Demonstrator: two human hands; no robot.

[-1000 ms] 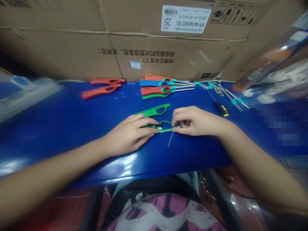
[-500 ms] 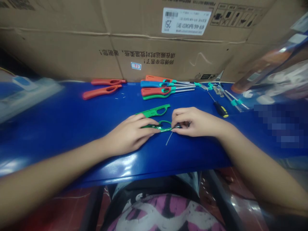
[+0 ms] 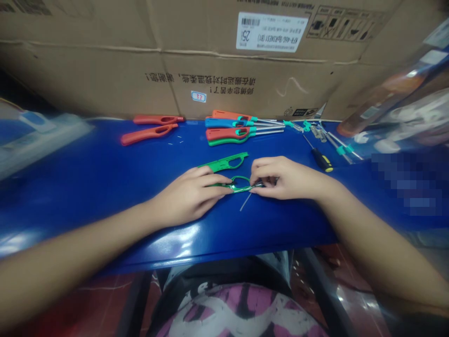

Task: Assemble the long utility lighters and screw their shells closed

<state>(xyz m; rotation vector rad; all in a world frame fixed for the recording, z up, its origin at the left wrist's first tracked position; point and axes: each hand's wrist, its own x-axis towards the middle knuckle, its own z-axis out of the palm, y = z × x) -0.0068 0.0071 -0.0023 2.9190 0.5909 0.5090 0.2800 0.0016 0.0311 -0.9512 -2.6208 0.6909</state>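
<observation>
A green lighter shell half point(image 3: 242, 189) lies low over the blue table, its looped trigger opening showing between my hands. My left hand point(image 3: 191, 194) grips its handle end, fingers closed over it. At the other end, my right hand point(image 3: 280, 180) pinches the narrow tip, where a dark or metal part is mostly hidden by the fingers. A thin pale tube or wire point(image 3: 245, 202) sticks out below my right fingertips. Just beyond my hands rests the matching green shell half point(image 3: 226, 163), partly behind my left hand.
Assembled lighters point(image 3: 228, 135) with metal barrels lie along the cardboard box point(image 3: 105, 84), red shells point(image 3: 150, 134) to their left. A screwdriver point(image 3: 322, 159) and several metal tubes point(image 3: 345, 145) lie right. A clear bag point(image 3: 414, 107) stands at far right on the blue table point(image 3: 133, 187).
The thin pale tube or wire has shifted slightly to the left at its free end. Both hands stay almost in place on the green shell half.
</observation>
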